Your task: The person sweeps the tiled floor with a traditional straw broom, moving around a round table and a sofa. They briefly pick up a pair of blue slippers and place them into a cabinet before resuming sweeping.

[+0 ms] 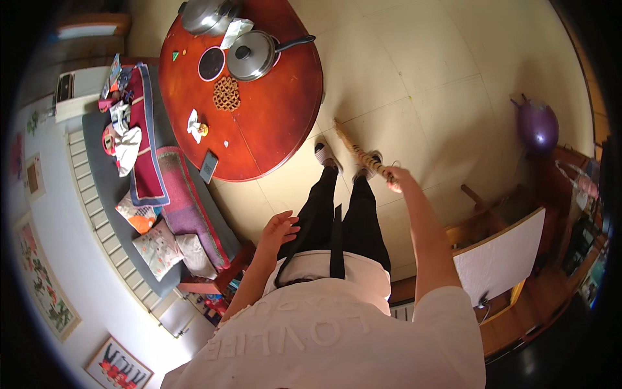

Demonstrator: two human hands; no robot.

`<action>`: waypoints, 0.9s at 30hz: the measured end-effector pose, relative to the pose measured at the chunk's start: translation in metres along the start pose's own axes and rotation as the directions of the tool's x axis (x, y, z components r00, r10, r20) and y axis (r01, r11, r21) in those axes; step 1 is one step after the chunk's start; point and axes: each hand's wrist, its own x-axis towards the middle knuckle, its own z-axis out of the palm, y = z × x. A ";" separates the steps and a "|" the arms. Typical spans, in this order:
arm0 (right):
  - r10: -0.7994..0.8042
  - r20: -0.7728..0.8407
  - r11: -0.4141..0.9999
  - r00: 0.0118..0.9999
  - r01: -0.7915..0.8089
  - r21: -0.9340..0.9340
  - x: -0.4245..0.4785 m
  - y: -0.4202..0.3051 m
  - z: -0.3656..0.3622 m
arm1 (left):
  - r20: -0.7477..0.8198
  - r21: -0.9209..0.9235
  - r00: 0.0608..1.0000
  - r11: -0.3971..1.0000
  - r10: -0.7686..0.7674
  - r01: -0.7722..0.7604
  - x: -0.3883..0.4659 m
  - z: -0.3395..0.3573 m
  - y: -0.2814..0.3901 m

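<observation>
My right hand (398,179) is closed around the bound handle of a straw hand broom (358,154). The broom slants away to the upper left, its bristle end over the tiled floor and its bound part above my right slipper (373,163). My left hand (280,229) is empty, with its fingers apart, beside my left thigh. The left slipper (326,154) rests on the floor near the round table. Whether the bristles touch the floor I cannot tell.
A round red wooden table (277,141) at upper left bears a lidded pan (250,55), a large pot, a woven trivet (227,94) and a phone (209,166). A sofa with cushions (158,248) is at left. A purple balloon (537,125) and a white-topped board (500,253) are at right.
</observation>
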 end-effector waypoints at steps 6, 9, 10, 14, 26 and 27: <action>-0.257 -0.216 0.966 0.942 0.258 -0.024 -0.034 -0.037 0.002 | 0.003 0.089 1.000 0.996 0.030 -0.031 0.023 -0.042 0.020; -0.451 -0.204 0.885 0.869 0.464 0.022 -0.035 -0.012 0.007 | 0.093 0.121 0.993 0.989 0.072 -0.083 0.030 -0.047 0.055; -0.453 -0.236 0.867 0.860 0.486 0.106 -0.043 0.000 0.018 | 0.091 0.127 0.991 0.986 0.093 -0.104 0.032 -0.053 0.062; -0.439 -0.241 0.864 0.866 0.480 0.151 -0.054 0.076 0.020 | 0.154 0.172 0.974 0.967 0.163 -0.189 0.054 -0.062 0.087; -0.227 -0.282 0.647 0.932 0.361 0.672 -0.080 0.211 0.032 | 0.426 0.322 0.883 0.879 0.198 -0.352 0.045 0.000 0.132; -0.207 -0.273 0.586 0.940 0.342 0.734 -0.081 0.209 0.035 | 0.432 0.322 0.881 0.880 0.192 -0.349 0.046 0.004 0.131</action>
